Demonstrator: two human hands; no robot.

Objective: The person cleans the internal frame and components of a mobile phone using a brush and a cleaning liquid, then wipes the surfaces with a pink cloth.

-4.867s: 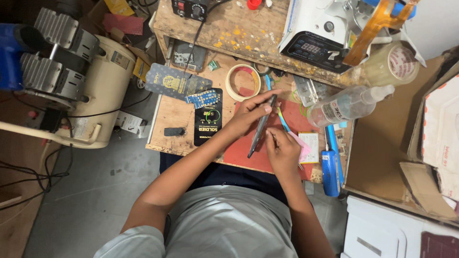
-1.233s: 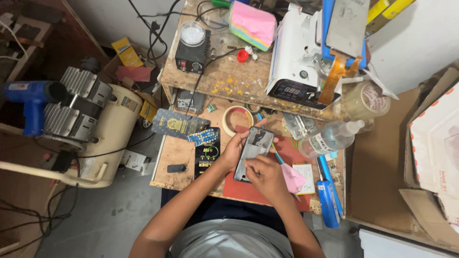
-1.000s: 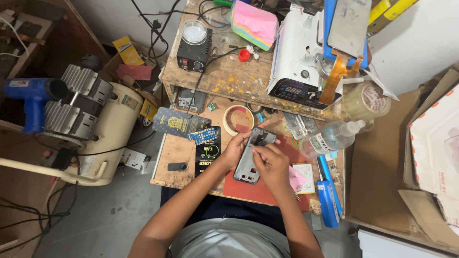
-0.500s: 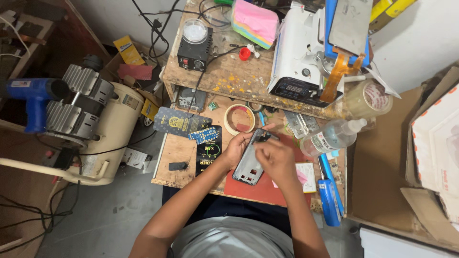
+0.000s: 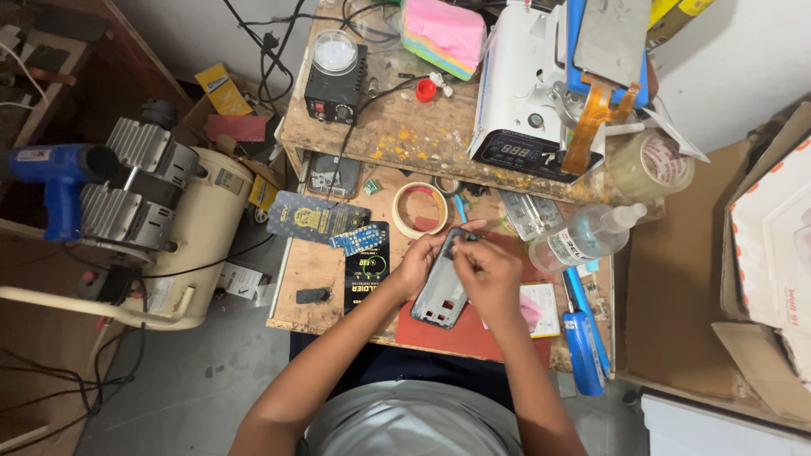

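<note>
Paint-spattered wooden workbench (image 5: 397, 139) (two levels) against white wall (image 5: 743, 59), grey floor (image 5: 194, 380).

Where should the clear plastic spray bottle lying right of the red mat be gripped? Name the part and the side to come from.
Grip the clear plastic spray bottle around its round body, probably from above. It lies on its side, white nozzle toward the upper right, so fingers can close across its width. The right hand is nearest but busy at the grey phone frame with the left hand.
</note>
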